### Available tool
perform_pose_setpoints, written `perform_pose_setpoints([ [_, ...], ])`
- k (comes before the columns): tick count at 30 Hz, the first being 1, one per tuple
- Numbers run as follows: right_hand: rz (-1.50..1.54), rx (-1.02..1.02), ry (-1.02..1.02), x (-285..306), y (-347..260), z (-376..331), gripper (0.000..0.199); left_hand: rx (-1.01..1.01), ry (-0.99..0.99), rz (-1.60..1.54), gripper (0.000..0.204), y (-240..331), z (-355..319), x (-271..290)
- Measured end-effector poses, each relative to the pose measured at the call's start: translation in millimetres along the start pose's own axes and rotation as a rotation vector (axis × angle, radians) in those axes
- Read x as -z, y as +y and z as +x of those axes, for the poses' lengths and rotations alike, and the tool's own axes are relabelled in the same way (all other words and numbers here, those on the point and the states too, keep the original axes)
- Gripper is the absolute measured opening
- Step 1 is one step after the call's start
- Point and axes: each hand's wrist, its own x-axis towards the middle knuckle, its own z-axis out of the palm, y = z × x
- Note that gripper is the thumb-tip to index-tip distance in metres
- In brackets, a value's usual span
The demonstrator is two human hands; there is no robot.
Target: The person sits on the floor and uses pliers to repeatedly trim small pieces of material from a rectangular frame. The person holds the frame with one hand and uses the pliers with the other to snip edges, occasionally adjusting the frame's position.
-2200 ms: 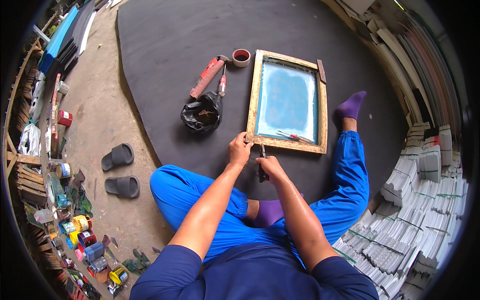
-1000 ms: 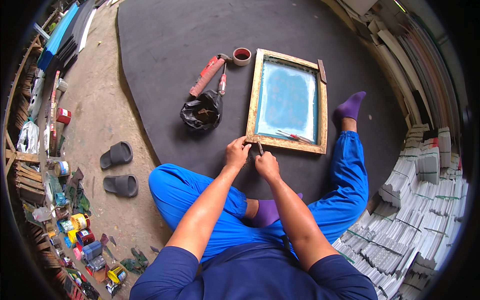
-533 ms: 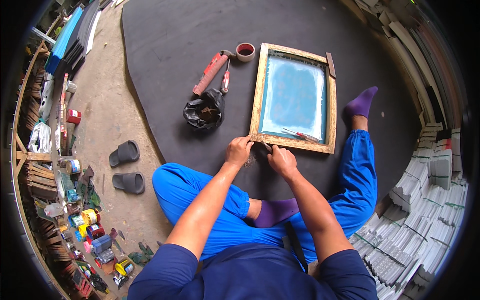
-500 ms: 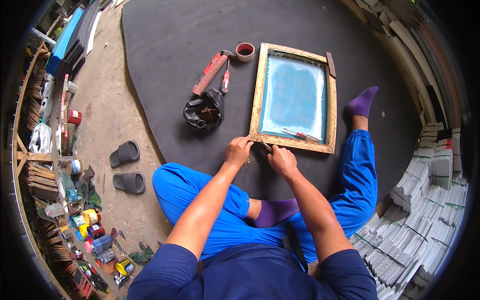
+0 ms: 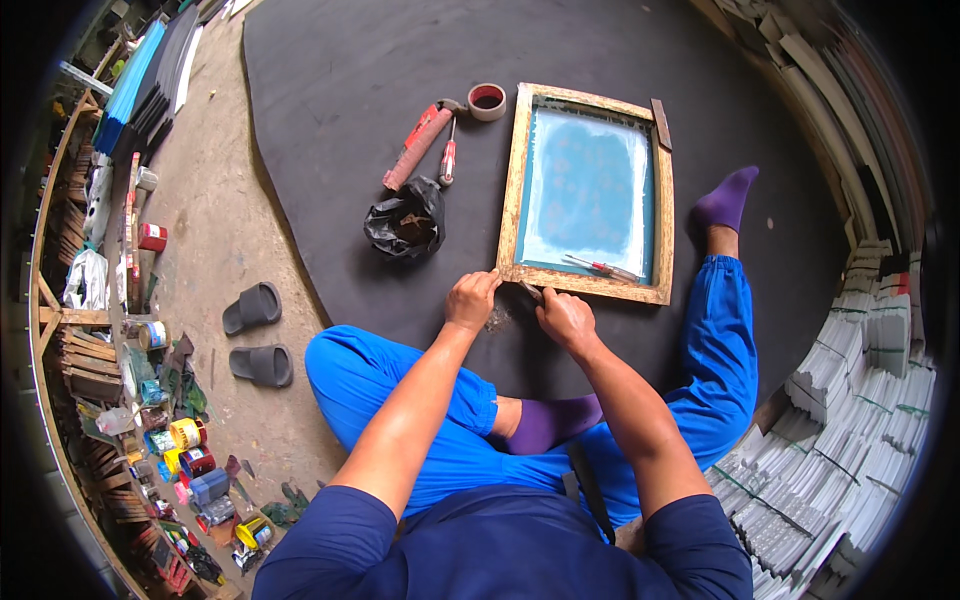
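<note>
A worn wooden screen-printing frame with blue and white mesh lies on the dark mat. My left hand is closed on its near left corner. In my right hand, a small metal tool presses against the near rail; its working end is too small to make out. Pale shavings lie on the mat between my hands. Across the near part of the mesh rests a screwdriver with a red and clear handle.
Left of the frame lie a black plastic bag, a red-handled hammer, another screwdriver and a tape roll. Slippers and paint cans stand on the floor at left. Bundled white stacks line the right.
The view shifts very slightly. My hands stay at the frame's near left corner, with the tool's tip slightly nearer my left hand.
</note>
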Motion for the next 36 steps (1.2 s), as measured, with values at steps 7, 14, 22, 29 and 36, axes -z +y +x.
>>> perform_pose_setpoints([
  [7, 0.0, 0.14, 0.034, -2, 12, 6, 0.029, -0.003, -0.026, -0.063, 0.019, -6, 3, 4],
  [14, 0.081, 0.079, -0.092, -15, -20, -31, 0.026, -0.221, -0.327, -0.175, 0.025, 12, 0, 64],
  [22, 0.185, 0.057, -0.163, -23, -35, -45, 0.027, -0.239, -0.471, -0.072, 0.01, 1, -15, 67],
  [29, 0.534, -0.13, -0.414, -14, -39, -41, 0.03, -0.045, -0.49, -0.161, 0.015, -1, -25, 65],
  [36, 0.674, -0.276, -0.264, -38, -24, -22, 0.036, 0.254, -0.689, 0.019, 0.02, 8, -23, 76],
])
